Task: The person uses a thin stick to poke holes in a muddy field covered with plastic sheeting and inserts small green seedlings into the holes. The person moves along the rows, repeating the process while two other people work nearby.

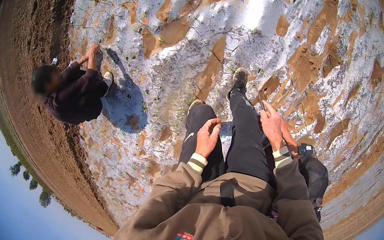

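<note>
My left hand [207,137] is over my left thigh, its fingers curled towards the thumb. Whether anything small is between those fingertips I cannot tell. Beside my right knee, my right hand [271,125] grips a thin dark tool [261,101] that points down and forward, its tip hard to make out. Below lies silvery plastic mulch film [169,72], smeared with brown soil and dotted with planting holes. Thin green seedlings [166,39] with narrow leaves rise from it. My shoes [239,78] stand on this film.
To my left a co-worker [78,93] in dark clothes bends over the film, both hands low. Close on my right is another person in a dark cap [312,177], with a small camera [305,149] near it. Bare tilled soil [32,24] borders the film at left.
</note>
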A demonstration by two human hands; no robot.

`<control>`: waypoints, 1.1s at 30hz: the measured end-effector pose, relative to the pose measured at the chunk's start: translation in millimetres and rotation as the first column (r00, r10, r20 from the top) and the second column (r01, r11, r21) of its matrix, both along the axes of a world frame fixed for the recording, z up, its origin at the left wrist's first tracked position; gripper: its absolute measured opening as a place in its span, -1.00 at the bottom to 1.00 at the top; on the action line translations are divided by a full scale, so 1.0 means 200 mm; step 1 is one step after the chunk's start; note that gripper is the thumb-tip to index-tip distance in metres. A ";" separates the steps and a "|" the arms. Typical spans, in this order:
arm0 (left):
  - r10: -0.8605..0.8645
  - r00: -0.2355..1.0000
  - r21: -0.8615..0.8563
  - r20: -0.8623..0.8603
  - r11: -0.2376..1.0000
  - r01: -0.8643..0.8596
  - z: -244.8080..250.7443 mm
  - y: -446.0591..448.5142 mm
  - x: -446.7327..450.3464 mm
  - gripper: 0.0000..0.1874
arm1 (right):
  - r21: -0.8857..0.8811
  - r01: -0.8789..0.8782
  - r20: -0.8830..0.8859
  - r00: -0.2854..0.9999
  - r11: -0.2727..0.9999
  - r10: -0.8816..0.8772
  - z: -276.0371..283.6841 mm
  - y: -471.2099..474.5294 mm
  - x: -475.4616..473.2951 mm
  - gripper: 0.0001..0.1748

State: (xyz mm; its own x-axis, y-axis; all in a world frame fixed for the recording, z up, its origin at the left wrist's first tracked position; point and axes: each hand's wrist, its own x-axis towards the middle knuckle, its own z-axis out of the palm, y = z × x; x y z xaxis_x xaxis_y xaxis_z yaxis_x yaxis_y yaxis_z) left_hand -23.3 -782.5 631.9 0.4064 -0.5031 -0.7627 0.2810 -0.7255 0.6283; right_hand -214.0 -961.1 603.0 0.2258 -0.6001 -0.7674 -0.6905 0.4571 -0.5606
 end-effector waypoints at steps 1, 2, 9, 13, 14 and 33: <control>-0.028 0.998 -0.032 0.055 0.999 0.030 0.07 -0.10 0.02 -0.74 | 0.022 -0.038 -0.039 0.998 0.999 0.039 0.00 -0.03 -0.01 -0.52; -0.046 0.996 -0.026 0.078 0.998 0.049 0.14 -0.18 0.05 -0.73 | 0.012 -0.046 -0.032 0.998 0.999 0.047 0.01 -0.05 0.00 -0.51; -0.031 0.936 -0.070 0.352 0.996 0.060 0.28 -0.41 0.22 -0.74 | -0.125 -0.093 -0.004 0.996 0.988 0.093 -0.15 -0.04 -0.03 -0.54; -0.100 0.863 0.029 0.496 0.995 0.099 0.17 -0.36 0.37 -0.75 | -0.071 -0.132 0.022 0.991 0.989 0.134 -0.12 -0.04 0.08 -0.58; -0.108 0.857 0.037 0.504 0.994 0.103 0.14 -0.35 0.40 -0.74 | -0.145 -0.069 0.070 0.994 0.987 0.080 -0.17 0.01 0.07 -0.59; -0.849 0.368 0.309 0.379 0.491 0.814 -0.63 -0.09 1.10 -0.33 | -0.035 0.048 -0.184 0.981 0.998 -0.053 -1.06 0.13 1.07 -0.50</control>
State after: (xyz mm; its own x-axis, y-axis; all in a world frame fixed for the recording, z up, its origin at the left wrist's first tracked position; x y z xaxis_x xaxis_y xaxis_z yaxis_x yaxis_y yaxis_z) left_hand 197.4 -800.4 506.3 0.0819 -0.7408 -0.6667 -0.7693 -0.4723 0.4303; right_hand -0.4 -935.4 390.4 0.0505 -0.6309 -0.7742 -0.7599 0.4787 -0.4397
